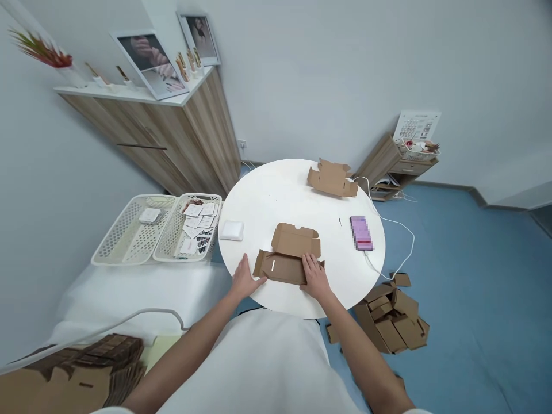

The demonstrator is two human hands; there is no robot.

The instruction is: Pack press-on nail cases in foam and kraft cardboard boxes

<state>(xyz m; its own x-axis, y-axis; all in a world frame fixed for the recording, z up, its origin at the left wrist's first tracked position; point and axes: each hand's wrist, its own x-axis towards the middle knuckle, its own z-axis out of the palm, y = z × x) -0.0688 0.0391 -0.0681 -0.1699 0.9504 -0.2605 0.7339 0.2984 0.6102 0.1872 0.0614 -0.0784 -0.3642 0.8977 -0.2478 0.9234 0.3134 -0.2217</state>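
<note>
Fingers apart, L hand (246, 280); R hand (316, 277) on box (286, 264), grip unclear; I'd est. half-folded; 2nd box (332, 178), 1 o'clock, open.

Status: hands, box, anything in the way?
Left hand at left end of cardboard box, right hand on its right. Box open, part-folded. White packet off left, not blocking.

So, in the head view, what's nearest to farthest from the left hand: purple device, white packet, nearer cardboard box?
From the left hand:
1. Nearer cardboard box, just right.
2. White packet, table's left.
3. Purple device, table's right.
</note>
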